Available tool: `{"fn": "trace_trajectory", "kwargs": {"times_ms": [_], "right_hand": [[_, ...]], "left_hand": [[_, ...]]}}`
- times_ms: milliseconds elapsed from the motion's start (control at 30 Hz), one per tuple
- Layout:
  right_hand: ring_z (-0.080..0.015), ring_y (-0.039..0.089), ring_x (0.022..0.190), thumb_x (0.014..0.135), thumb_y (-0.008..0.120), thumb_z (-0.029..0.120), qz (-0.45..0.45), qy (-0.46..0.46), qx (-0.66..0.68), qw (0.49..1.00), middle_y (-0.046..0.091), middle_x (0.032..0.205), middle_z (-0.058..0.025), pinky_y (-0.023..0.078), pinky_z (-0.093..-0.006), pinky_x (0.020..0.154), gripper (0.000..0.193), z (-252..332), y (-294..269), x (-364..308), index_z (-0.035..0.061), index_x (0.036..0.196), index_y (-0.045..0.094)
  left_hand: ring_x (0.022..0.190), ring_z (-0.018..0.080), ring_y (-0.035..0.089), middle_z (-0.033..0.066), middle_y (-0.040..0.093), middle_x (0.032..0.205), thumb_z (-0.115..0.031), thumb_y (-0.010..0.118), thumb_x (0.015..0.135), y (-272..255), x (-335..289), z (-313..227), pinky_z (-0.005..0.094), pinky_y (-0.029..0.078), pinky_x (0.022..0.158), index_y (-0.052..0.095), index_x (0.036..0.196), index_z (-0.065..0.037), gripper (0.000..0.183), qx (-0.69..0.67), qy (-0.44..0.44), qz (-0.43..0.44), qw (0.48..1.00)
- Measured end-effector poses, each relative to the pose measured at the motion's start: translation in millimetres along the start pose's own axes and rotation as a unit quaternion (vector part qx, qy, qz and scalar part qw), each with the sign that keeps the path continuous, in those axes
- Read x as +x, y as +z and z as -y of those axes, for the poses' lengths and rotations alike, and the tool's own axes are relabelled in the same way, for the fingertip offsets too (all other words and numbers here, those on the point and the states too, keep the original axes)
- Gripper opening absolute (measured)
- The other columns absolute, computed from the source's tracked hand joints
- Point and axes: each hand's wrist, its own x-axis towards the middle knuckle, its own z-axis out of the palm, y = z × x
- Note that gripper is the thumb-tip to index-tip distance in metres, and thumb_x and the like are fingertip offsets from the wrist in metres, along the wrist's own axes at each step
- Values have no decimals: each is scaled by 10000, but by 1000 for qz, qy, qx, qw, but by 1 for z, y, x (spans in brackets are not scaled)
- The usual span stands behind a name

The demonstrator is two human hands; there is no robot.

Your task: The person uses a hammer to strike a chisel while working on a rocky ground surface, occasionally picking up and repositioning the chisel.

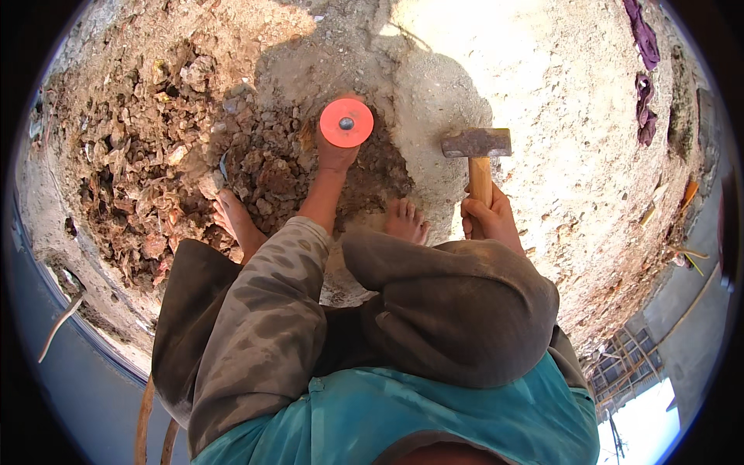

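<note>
My left hand (338, 158) is closed below the round, orange-pink guard of a chisel (333, 132). The chisel's dark metal head shows in the guard's centre, while its shaft and tip are hidden underneath. It stands over broken, brown earth. On the right, my right hand (494, 219) grips the wooden handle of a hammer (477, 144) with a blocky, worn steel head. The hammer is held apart from the chisel, to its right and at about the same height in the picture.
Loose rubble and clods (147, 186) spread out at the left. My bare left foot (239, 220) rests by the rubble, and my right foot (407, 221) is between my hands. Purple cloth (645, 101) lies at the far right. Below it is a wire grid (626, 360).
</note>
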Motion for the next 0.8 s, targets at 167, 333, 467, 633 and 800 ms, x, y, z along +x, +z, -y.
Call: {"fn": "trace_trajectory", "kwargs": {"times_ms": [167,333,467,633,800], "right_hand": [[-129,536,487,856,596,118,39,24,135,990,558,708,-51,464,-269,424,319,-5,-18,13,-3,1133,492],[-133,543,499,859,593,136,68,3,156,985,557,726,-57,471,-274,431,332,-14,-17,18,-4,1142,491],[-136,546,504,861,594,141,69,4,163,984,560,742,-64,474,-274,433,325,-19,-17,19,-5,1133,492],[-141,554,515,864,591,130,71,-6,171,983,564,756,-72,476,-273,430,311,-21,-19,18,-8,1127,497],[-145,560,525,860,596,108,87,-8,233,969,567,756,-72,476,-279,431,293,-35,-10,22,-2,1115,503]], "left_hand": [[703,161,618,42,672,800,-182,651,871,5,60,-19,332,507,631,636,868,-44,138,393,75,-111,910],[735,147,621,76,683,864,-221,662,891,17,96,-29,320,513,594,642,922,-44,180,259,-32,-119,958],[699,150,604,86,673,855,-211,655,901,30,112,-37,304,513,570,615,954,-34,189,271,-22,-133,953],[630,141,544,44,600,743,-123,626,905,38,77,-50,308,469,521,567,878,-61,90,272,33,-147,950],[622,123,553,38,600,740,-127,629,913,27,-10,-74,284,457,532,579,912,-57,86,224,-40,-275,934]]}}
